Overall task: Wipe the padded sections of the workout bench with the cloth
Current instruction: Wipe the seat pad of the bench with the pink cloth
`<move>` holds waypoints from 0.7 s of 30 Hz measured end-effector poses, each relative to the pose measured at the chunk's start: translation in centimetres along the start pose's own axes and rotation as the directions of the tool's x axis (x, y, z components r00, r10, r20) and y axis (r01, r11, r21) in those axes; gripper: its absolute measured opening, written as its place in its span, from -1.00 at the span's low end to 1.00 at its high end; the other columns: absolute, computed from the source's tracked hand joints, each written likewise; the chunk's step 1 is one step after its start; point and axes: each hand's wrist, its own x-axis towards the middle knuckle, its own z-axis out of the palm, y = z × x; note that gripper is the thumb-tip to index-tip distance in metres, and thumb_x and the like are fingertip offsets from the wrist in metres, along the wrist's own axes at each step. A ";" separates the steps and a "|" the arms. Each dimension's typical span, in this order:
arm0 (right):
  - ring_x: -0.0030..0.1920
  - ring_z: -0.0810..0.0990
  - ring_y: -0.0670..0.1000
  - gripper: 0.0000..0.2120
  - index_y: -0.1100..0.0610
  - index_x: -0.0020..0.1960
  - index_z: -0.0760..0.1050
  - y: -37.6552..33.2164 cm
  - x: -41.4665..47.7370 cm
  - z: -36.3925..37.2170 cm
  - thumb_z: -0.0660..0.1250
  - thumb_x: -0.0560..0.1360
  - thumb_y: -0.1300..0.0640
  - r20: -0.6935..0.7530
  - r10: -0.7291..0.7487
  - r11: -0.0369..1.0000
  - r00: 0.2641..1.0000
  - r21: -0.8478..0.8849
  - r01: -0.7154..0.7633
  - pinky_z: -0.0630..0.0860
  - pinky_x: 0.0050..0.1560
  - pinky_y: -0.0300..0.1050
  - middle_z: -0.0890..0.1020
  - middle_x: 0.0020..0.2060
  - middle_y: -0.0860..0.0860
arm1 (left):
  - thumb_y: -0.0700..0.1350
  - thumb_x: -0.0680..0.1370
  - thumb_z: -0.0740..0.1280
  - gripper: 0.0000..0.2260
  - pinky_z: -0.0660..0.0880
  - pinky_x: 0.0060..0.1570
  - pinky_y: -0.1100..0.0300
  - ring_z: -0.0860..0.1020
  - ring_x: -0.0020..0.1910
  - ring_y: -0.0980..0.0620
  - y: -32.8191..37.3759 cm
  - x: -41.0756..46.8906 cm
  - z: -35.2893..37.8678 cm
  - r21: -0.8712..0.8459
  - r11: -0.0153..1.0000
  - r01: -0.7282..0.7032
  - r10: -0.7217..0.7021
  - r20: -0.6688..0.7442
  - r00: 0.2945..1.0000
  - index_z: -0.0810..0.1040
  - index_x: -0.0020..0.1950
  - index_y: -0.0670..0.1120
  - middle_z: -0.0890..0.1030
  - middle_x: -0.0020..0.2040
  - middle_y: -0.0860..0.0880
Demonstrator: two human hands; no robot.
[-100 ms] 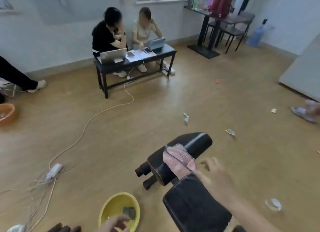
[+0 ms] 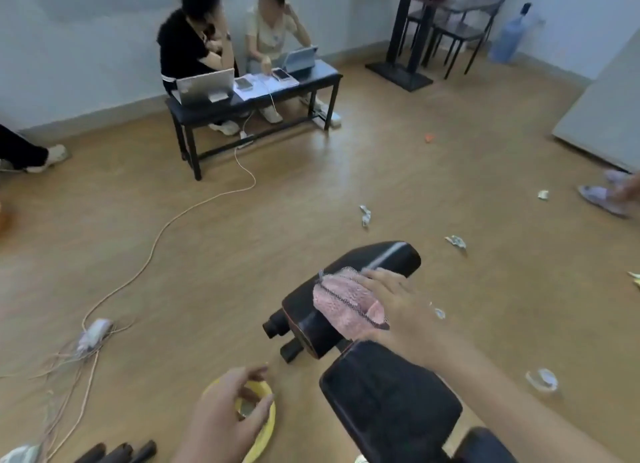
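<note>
A black workout bench stands low in front of me, with a far padded section and a nearer pad. A pink cloth with a dark mesh edge lies on the far pad. My right hand rests flat on the cloth, fingers spread over it and pressing it to the pad. My left hand hovers with fingers apart above a yellow bowl on the floor, holding nothing.
Two people sit at a low black table with laptops at the back. A cable runs across the wooden floor to a power strip. Paper scraps lie scattered on the right. Someone's sandalled foot is at the right edge.
My right hand has moved forward onto the cloth on the far pad. My left hand has risen into view over the yellow bowl.
</note>
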 end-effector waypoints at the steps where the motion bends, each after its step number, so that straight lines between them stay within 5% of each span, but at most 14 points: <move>1: 0.60 0.07 -0.10 -0.19 -0.16 0.59 0.08 0.6 1.4 0.6 0.36 0.45 -0.27 0.052 -0.091 0.994 0.995 -0.049 0.093 0.12 0.59 -0.07 0.16 0.57 -0.22 | -0.04 0.40 0.52 -0.56 0.55 -0.11 0.30 0.60 -0.04 0.24 -0.3 1.7 1.1 -0.008 0.999 -0.044 0.044 -0.017 0.999 0.50 0.07 0.46 0.63 -0.02 0.24; 3: 0.62 -0.05 -0.12 -0.17 -0.13 0.62 0.01 1.3 3.0 2.5 0.40 0.50 -0.12 0.156 -0.167 0.982 0.974 -0.062 0.178 -0.02 0.61 -0.09 0.06 0.60 -0.21 | 0.00 0.44 0.49 -0.54 0.56 -0.06 0.20 0.56 0.03 0.23 0.9 3.8 2.7 0.007 0.996 -0.090 0.090 0.025 0.996 0.43 0.22 0.37 0.54 0.06 0.26; 6: 0.53 0.26 -0.07 -0.27 -0.08 0.57 0.23 2.3 4.5 4.3 0.46 0.48 -0.02 0.116 -0.238 0.969 0.964 -0.040 0.245 0.26 0.54 0.03 0.32 0.53 -0.17 | 0.00 0.44 0.49 -0.55 0.55 -0.09 0.20 0.56 0.01 0.21 1.7 5.3 4.2 0.029 0.993 -0.113 0.113 0.014 0.994 0.47 0.28 0.26 0.54 0.06 0.26; 9: 0.17 0.50 0.04 -0.39 0.01 0.45 0.43 2.9 4.4 5.7 0.51 0.43 0.03 -0.018 -0.270 0.960 0.963 -0.086 0.267 0.51 0.23 0.02 0.56 0.28 -0.06 | -0.01 0.44 0.49 -0.72 0.47 -0.19 0.29 0.56 -0.11 0.12 2.3 5.1 5.7 0.092 0.981 -0.173 0.169 0.042 0.985 0.56 0.09 0.22 0.58 -0.14 0.21; 12: -0.01 0.56 0.08 -0.75 0.15 0.12 0.65 4.0 1.9 7.7 0.52 0.45 0.23 -0.207 -0.313 0.949 0.927 -0.025 0.315 0.59 0.03 -0.02 0.63 -0.02 0.04 | 0.05 0.44 0.42 -0.87 0.46 -0.26 0.28 0.53 -0.28 0.10 2.7 3.4 7.6 0.105 0.964 -0.246 0.231 0.136 0.963 0.54 -0.05 0.20 0.56 -0.21 0.14; 14: 0.01 0.58 0.09 -0.93 0.21 -0.02 0.70 6.1 -1.3 10.2 0.48 0.50 0.29 -0.350 -0.190 0.971 0.917 0.072 0.229 0.59 0.09 -0.06 0.64 -0.05 0.07 | 0.12 0.42 0.36 -0.89 0.47 -0.32 0.32 0.54 -0.32 0.15 2.2 2.6 9.6 0.103 0.960 -0.261 0.233 0.223 0.946 0.54 -0.07 0.22 0.57 -0.22 0.18; 16: 0.14 0.57 0.06 -0.89 0.22 0.02 0.71 8.9 -4.7 13.1 0.44 0.53 0.29 -0.419 0.045 0.987 0.907 0.159 0.025 0.54 0.24 -0.21 0.62 0.08 0.08 | 0.13 0.40 0.37 -0.88 0.47 -0.34 0.38 0.58 -0.29 0.20 0.9 2.8 12.3 0.091 0.972 -0.215 0.175 0.326 0.929 0.56 -0.08 0.22 0.59 -0.20 0.21; 18: 0.20 0.58 0.02 -0.79 0.18 0.15 0.68 12.2 -7.1 16.3 0.41 0.53 0.29 -0.374 0.330 0.934 0.867 0.262 -0.243 0.46 0.24 -0.40 0.59 0.15 0.05 | 0.08 0.40 0.42 -0.89 0.46 -0.33 0.41 0.59 -0.24 0.20 -1.9 4.0 15.9 0.085 0.984 -0.156 0.118 0.345 0.931 0.58 -0.09 0.22 0.62 -0.19 0.21; 21: -0.08 0.64 0.05 -0.76 -0.02 0.15 0.63 16.7 -7.3 22.4 0.36 0.57 0.23 -0.163 0.638 0.746 0.753 0.375 -0.551 0.57 -0.08 -0.18 0.66 -0.10 0.01 | -0.05 0.44 0.46 -0.85 0.50 -0.22 0.37 0.59 -0.11 0.21 -6.9 7.4 21.2 0.133 0.991 -0.023 -0.019 0.306 0.952 0.60 -0.10 0.20 0.64 -0.21 0.18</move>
